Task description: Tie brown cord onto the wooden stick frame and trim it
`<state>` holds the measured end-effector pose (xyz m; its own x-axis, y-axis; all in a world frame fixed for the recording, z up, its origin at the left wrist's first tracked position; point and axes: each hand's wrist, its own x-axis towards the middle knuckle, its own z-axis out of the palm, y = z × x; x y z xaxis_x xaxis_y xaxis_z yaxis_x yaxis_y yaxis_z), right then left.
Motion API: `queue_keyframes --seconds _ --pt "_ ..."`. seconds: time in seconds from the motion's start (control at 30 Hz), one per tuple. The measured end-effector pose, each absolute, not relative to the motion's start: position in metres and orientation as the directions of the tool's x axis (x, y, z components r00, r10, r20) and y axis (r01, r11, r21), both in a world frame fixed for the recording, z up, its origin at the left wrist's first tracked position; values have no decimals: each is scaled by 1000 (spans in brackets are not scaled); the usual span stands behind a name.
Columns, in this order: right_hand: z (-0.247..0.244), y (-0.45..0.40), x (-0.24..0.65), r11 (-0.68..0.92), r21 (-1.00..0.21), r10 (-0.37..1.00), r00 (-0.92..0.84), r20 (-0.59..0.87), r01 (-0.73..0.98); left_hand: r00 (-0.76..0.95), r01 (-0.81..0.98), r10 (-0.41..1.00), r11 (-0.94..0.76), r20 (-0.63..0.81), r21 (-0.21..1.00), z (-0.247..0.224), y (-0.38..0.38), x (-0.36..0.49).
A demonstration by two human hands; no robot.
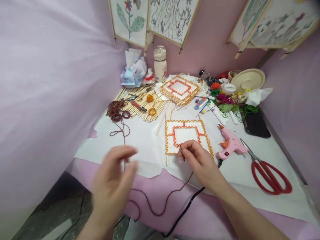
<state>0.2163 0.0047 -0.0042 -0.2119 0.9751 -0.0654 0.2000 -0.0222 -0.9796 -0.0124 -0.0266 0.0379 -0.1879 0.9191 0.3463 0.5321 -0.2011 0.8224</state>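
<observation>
Right hand (196,158) pinches brown cord (160,215) over the frame (185,127); left of the frame, the blurred left hand (112,180) hangs loose, thumb and fingers parted

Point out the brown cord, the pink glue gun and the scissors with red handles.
Brown cord (115,111): head view, on its tangled heap.
Pink glue gun (233,144): head view, on its body.
Scissors (269,174): head view, on the red handles, where the two loops lie side by side.
</observation>
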Motion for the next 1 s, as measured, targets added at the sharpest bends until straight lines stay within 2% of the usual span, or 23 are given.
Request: queue_keyframes --seconds 0.07,0.13,0.23,0.37,0.53,0.7,0.83,1.0 --pt "-6 1 219 144 -917 980 -180 81 371 67 444 990 -144 128 885 38 1 15" --pt "-9 1 223 281 -832 957 -199 209 478 225 365 974 -52 -34 930 31 27 37" --pt "-14 6 227 406 -734 914 -248 322 544 313 258 939 63 -144 964 11 46 56" --pt "-18 12 228 439 -698 899 -272 344 566 351 157 912 166 -212 974 -8 41 59" --pt "-19 11 226 318 -801 946 -222 235 507 314 76 922 211 -224 975 -10 35 59" --pt "-19 10 225 63 -957 994 -105 34 284 243 71 954 164 -177 984 -8 36 62" --pt "-18 11 225 -63 -985 996 -52 -72 159 233 112 965 100 -123 989 -13 34 63" --pt "-18 14 225 -122 -991 992 -7 -123 55 251 109 961 94 -119 990 -18 32 64"
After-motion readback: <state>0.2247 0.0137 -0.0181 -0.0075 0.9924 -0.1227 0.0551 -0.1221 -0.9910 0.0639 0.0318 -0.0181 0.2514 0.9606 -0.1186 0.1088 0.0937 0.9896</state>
